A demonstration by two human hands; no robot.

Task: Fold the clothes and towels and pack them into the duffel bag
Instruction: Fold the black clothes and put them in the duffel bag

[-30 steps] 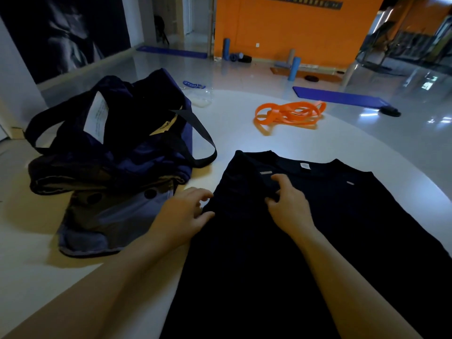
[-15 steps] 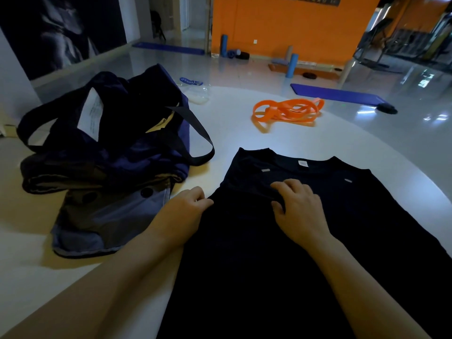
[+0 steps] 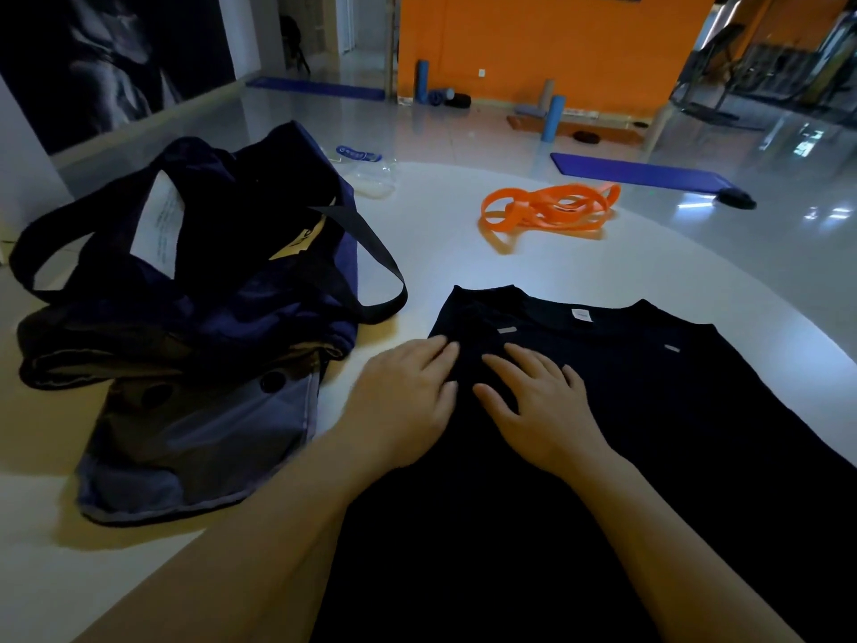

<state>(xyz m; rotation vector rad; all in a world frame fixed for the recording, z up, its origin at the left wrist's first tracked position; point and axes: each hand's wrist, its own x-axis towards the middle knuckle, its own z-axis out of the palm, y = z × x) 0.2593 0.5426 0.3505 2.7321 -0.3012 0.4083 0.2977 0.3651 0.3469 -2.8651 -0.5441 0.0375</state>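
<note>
Presently on the table point(image 3: 579, 266): one black shirt point(image 3: 649, 433), spread flat with its collar away from the person, unfolded save perhaps a tuck at its left shoulder, which is too dark to read. Left hand point(image 3: 403, 406) and right hand point(image 3: 538, 406) lie side by side, near each other but apart, fingers straight and pressing that shoulder area; neither grips the cloth. One navy bag point(image 3: 208, 290) sits just left of the shirt, mouth open, straps loose, a white tag showing inside; whether anything is packed in it cannot be told. A grey-blue garment point(image 3: 204, 438) lies partly under the bag's near side, unfolded. Judged progress: early, with the shirt's folding barely begun, the grey piece untouched, packing still to come. No towels are visible. Also on the table: orange bands point(image 3: 547, 211) in a heap at the far side, and a clear bottle point(image 3: 371, 176) behind the bag. Surface: white, round-edged, smooth. Room: glossy pale floor, orange wall point(image 3: 533, 44), blue mat point(image 3: 640, 171), upright foam rollers point(image 3: 554, 116), dark mural at left.
</note>
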